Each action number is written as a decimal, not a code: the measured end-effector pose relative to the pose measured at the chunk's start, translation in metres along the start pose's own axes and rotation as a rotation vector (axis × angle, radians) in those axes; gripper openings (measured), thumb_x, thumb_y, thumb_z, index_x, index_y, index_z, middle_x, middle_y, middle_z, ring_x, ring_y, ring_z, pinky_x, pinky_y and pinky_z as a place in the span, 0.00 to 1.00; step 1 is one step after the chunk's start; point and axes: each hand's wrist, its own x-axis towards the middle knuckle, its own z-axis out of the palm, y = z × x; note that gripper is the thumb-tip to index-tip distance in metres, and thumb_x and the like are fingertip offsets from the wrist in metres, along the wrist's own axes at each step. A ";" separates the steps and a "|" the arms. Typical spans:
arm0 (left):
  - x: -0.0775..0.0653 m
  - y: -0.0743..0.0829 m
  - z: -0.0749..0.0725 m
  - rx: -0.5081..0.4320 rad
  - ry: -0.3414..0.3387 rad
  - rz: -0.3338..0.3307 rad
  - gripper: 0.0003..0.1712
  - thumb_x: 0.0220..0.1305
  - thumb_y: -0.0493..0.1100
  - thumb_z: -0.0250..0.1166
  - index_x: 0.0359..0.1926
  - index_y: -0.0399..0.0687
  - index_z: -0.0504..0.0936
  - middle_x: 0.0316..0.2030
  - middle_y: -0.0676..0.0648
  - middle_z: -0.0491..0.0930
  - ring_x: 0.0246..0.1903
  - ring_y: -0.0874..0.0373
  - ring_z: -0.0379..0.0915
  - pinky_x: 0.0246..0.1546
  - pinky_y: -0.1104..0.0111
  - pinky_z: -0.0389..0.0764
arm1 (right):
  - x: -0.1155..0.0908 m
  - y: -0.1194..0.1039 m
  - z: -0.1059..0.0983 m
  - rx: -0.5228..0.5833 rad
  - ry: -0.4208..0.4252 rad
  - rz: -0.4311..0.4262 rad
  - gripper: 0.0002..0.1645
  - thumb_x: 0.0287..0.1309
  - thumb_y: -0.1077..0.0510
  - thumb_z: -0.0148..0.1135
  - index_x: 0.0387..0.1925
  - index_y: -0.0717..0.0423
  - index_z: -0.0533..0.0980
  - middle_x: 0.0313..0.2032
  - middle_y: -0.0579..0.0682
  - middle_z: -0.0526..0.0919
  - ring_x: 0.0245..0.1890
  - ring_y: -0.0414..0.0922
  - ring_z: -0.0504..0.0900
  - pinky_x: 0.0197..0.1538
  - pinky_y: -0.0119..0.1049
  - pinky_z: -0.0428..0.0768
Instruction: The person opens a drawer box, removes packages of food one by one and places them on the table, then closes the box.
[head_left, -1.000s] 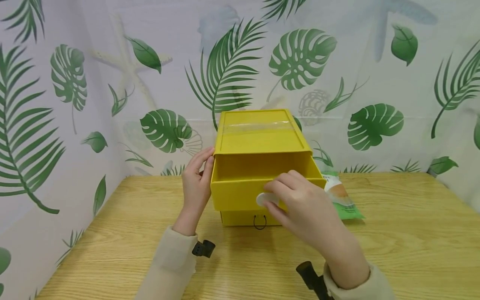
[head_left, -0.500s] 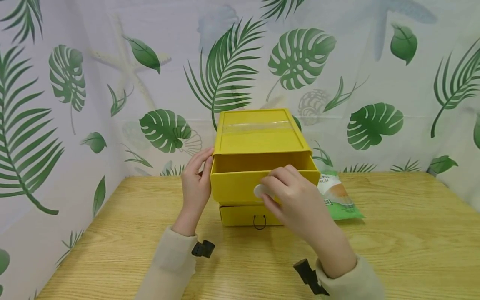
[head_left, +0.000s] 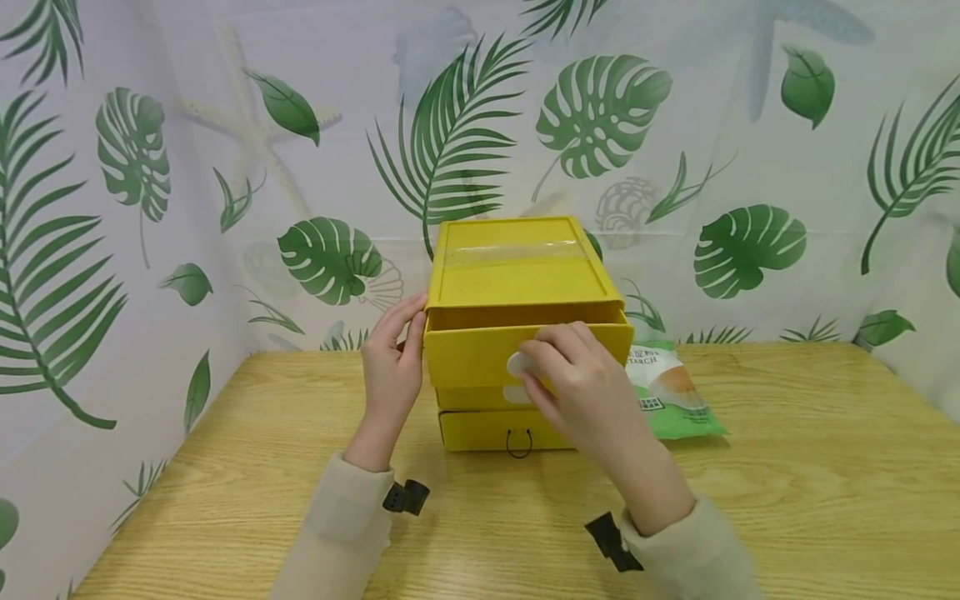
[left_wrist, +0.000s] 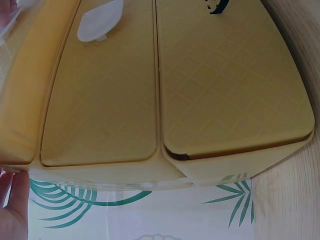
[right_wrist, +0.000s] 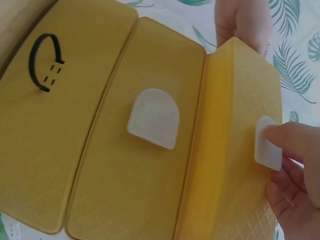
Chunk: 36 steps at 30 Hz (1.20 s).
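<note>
A yellow cabinet of stacked drawers (head_left: 525, 282) stands on the table. Its top drawer (head_left: 468, 358) juts out part way, leaving a narrow opening behind its front. My right hand (head_left: 588, 387) pinches that drawer's white tab handle (right_wrist: 266, 147) between thumb and fingers. Against the cabinet's upper left edge rests my left hand (head_left: 393, 358), its fingers fairly straight along the side. Below, the middle drawer (right_wrist: 145, 180) is closed and carries a similar white tab (right_wrist: 155, 119). The closed bottom drawer (head_left: 480, 431) has a black loop handle (head_left: 519, 444).
A green and white starch bag (head_left: 675, 392) lies on the wooden table (head_left: 810, 467), close to the cabinet's right side. Behind stands a leaf-patterned backdrop (head_left: 480, 108). Clear tape (head_left: 517, 250) crosses the cabinet top.
The top drawer has slid inward, with my right hand moving forward on its handle. The middle drawer's tab and more of the bag have come into sight. My left hand stays in place.
</note>
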 end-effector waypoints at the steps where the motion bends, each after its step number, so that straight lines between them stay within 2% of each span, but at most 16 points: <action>1: 0.000 0.000 0.000 0.000 0.000 0.001 0.13 0.62 0.34 0.53 0.46 0.34 0.78 0.45 0.41 0.76 0.46 0.54 0.72 0.32 0.67 0.80 | 0.000 0.000 0.001 -0.001 0.008 -0.002 0.13 0.37 0.68 0.69 0.30 0.64 0.77 0.32 0.55 0.75 0.32 0.50 0.71 0.34 0.37 0.76; 13: 0.000 -0.001 0.001 -0.013 0.006 0.005 0.13 0.62 0.33 0.53 0.45 0.32 0.78 0.45 0.40 0.76 0.46 0.53 0.72 0.31 0.63 0.80 | -0.004 0.007 0.011 -0.030 0.033 -0.012 0.18 0.38 0.67 0.69 0.36 0.67 0.77 0.34 0.58 0.75 0.35 0.53 0.72 0.37 0.39 0.77; 20: 0.000 0.001 0.000 -0.013 0.007 0.003 0.13 0.62 0.33 0.53 0.45 0.32 0.78 0.45 0.40 0.76 0.46 0.53 0.72 0.31 0.67 0.80 | -0.007 0.012 0.019 -0.024 0.059 -0.015 0.20 0.38 0.68 0.69 0.39 0.67 0.76 0.36 0.59 0.75 0.36 0.53 0.72 0.40 0.41 0.77; 36: 0.000 0.001 0.000 -0.015 0.006 -0.007 0.13 0.62 0.33 0.53 0.45 0.32 0.77 0.46 0.40 0.75 0.46 0.53 0.71 0.32 0.66 0.80 | -0.010 0.017 0.024 -0.023 0.046 0.000 0.23 0.38 0.71 0.67 0.42 0.68 0.74 0.40 0.60 0.74 0.40 0.54 0.71 0.42 0.41 0.77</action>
